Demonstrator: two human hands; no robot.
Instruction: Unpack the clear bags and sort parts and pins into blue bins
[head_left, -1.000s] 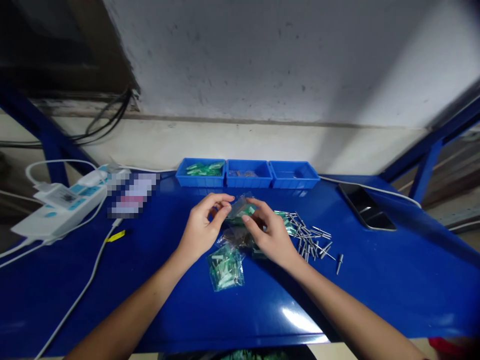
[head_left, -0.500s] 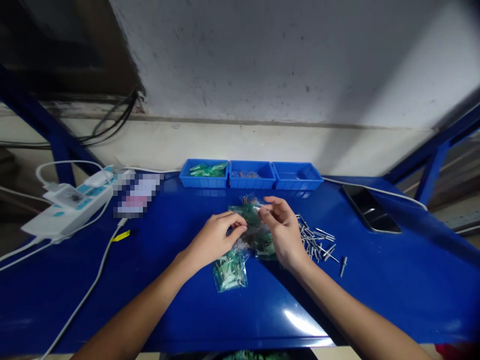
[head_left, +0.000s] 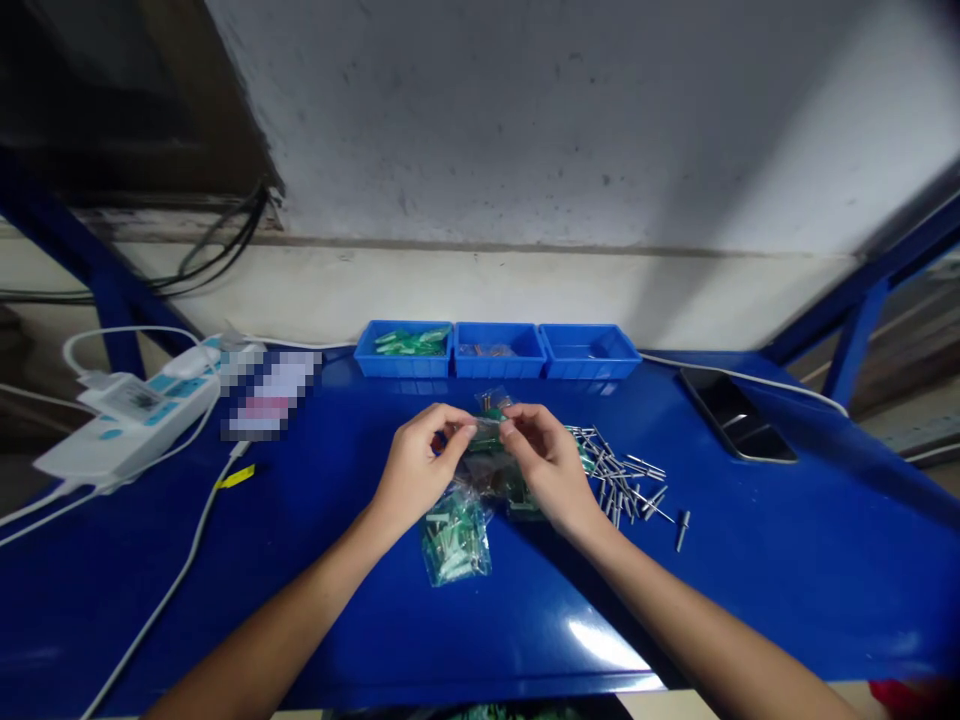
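Observation:
My left hand (head_left: 424,465) and my right hand (head_left: 551,465) meet over the middle of the blue table. Between their pinched fingertips is the edge of a clear plastic bag (head_left: 487,430); what lies inside it I cannot make out well. Below my left hand, a clear bag of green and white pieces with metal pins (head_left: 455,540) rests on the table. More bags (head_left: 487,474) lie under the hands, partly hidden by them. Just right of my right hand spreads a loose pile of metal pop rivets (head_left: 622,480).
Three blue bins stand in a row at the back: the left bin (head_left: 405,367) holds green pieces, the middle bin (head_left: 501,367) small bags. A phone (head_left: 739,415) lies at right. On the left are a white power strip (head_left: 112,430) and a white cable (head_left: 196,550).
My right hand has moved left and closer to my left hand. Both sets of fingertips now pinch the bag edge between them. The view has shifted slightly.

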